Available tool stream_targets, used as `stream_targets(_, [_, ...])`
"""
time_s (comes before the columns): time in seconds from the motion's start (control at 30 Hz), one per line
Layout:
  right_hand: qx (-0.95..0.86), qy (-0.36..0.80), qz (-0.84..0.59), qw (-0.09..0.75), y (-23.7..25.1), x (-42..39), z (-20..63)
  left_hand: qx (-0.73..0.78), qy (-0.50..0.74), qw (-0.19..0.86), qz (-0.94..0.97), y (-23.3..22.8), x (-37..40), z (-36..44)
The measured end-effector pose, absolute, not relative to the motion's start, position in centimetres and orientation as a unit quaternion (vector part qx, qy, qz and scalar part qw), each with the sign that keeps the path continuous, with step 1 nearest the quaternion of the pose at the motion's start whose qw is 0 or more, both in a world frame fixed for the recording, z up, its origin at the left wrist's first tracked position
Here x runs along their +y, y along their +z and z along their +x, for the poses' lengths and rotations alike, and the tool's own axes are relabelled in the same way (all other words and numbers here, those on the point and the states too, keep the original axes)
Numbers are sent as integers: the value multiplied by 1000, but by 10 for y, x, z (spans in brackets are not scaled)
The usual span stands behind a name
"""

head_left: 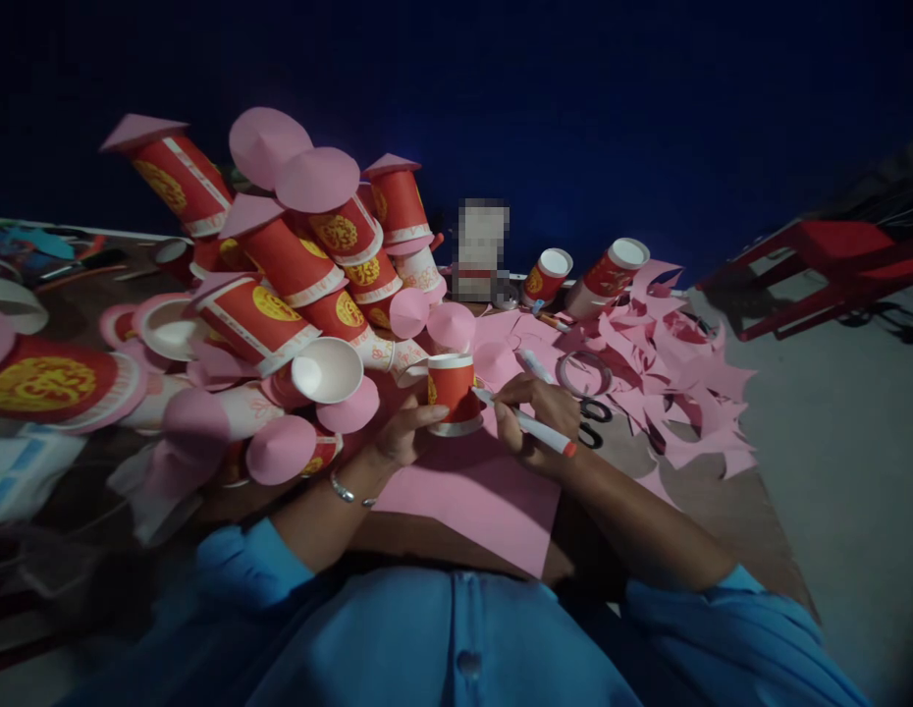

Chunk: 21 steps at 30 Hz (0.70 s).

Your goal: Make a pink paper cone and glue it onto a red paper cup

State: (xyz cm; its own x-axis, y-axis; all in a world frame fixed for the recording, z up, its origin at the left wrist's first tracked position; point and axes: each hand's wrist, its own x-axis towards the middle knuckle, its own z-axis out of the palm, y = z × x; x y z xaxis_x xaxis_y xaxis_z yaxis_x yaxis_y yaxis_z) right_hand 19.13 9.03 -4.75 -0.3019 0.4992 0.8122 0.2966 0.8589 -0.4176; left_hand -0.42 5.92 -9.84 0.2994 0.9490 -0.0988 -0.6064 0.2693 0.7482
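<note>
My left hand (404,432) grips a red paper cup (452,391) standing upside down on a pink paper sheet (475,496). My right hand (539,420) holds a white marker (526,422) with a red cap end, its tip touching the paper at the cup's rim. Black scissors (593,420) lie just right of my right hand. A roll of clear tape (583,373) rests beyond them.
A pile of red cups with pink paper cone lids (295,295) rises on the left. Two upright red cups (574,275) stand at the back. Pink paper scraps (670,373) cover the table's right side. A red stool (817,265) stands on the floor at right.
</note>
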Motion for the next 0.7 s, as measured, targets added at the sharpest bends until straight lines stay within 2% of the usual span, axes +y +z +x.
stream_targets(0.37, [-804, 74, -237, 540, -44, 87, 191, 303, 524, 735, 305, -97, 57, -4])
stream_targets(0.57, [-835, 10, -161, 527, -43, 79, 185, 370, 522, 696, 326, -110, 54, -8])
stream_targets(0.7, [-849, -29, -160, 503, -48, 76, 182, 368, 514, 684, 364, -105, 58, -4])
